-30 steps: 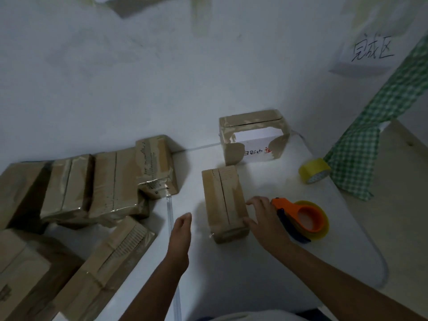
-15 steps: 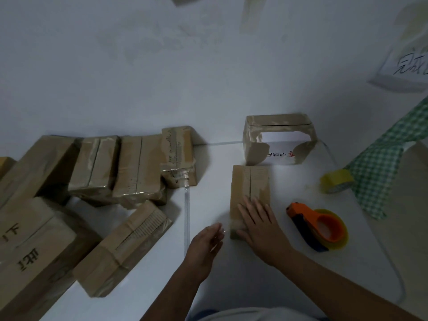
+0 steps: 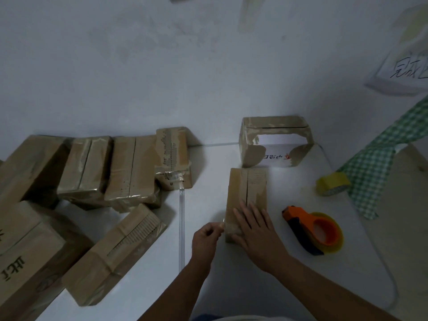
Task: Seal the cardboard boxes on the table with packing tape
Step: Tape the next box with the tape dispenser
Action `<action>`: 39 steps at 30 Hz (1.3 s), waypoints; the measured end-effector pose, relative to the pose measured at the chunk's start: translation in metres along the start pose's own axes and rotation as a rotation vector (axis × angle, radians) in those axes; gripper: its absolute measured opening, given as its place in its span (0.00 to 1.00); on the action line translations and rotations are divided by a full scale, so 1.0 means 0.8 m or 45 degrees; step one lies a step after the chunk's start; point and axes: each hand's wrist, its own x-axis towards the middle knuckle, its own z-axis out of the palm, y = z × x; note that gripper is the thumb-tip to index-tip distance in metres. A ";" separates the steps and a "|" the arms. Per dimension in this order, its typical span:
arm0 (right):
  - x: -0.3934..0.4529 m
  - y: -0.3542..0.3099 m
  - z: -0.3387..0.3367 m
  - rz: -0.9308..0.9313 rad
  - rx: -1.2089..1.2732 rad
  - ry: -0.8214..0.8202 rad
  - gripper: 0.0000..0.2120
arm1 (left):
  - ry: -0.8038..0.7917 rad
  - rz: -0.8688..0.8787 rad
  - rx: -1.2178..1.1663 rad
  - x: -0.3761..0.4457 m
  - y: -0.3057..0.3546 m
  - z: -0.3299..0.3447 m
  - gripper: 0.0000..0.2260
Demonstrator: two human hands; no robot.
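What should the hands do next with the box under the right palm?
Probably press the tape end down the box's near side. The left hand pinches clear tape at that edge, the right hand lies flat on top, and the dispenser sits aside.

A single head-worn view is given, taken from above and behind the hands and aimed forward and steeply down at a white table (image 3: 231, 286). The wide-angle lens is betrayed by the bowed table edge on the right and by the wall (image 3: 162, 66) filling the upper half of the frame. The forearms are seen entering from the bottom edge, so the camera is placed close, within arm's reach of the surface. The left hand (image 3: 206, 239) and right hand (image 3: 257, 235) are framed slightly below and right of centre. With no second view supplied, no part of the scene is shared between cameras.
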 end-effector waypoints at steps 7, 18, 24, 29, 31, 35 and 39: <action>0.000 -0.004 -0.006 0.035 -0.025 -0.002 0.30 | 0.028 0.073 0.196 0.000 -0.003 0.020 0.06; 0.000 -0.001 -0.008 -0.009 -0.015 -0.014 0.34 | -0.022 0.060 0.598 0.019 0.007 0.013 0.18; -0.002 -0.007 -0.015 0.011 -0.011 -0.005 0.32 | -0.136 0.026 0.366 -0.005 0.021 -0.007 0.13; -0.004 -0.005 -0.013 0.028 0.001 0.011 0.31 | -0.380 0.281 0.692 -0.023 0.028 0.012 0.25; -0.003 -0.006 -0.012 0.032 -0.003 0.021 0.31 | -0.472 0.375 0.815 -0.019 0.030 -0.002 0.29; -0.002 -0.007 -0.015 0.009 0.003 -0.003 0.33 | -0.624 0.503 0.952 0.007 0.046 -0.030 0.29; -0.004 -0.005 -0.018 0.016 -0.029 0.028 0.31 | -0.643 0.580 1.109 0.036 0.057 -0.033 0.34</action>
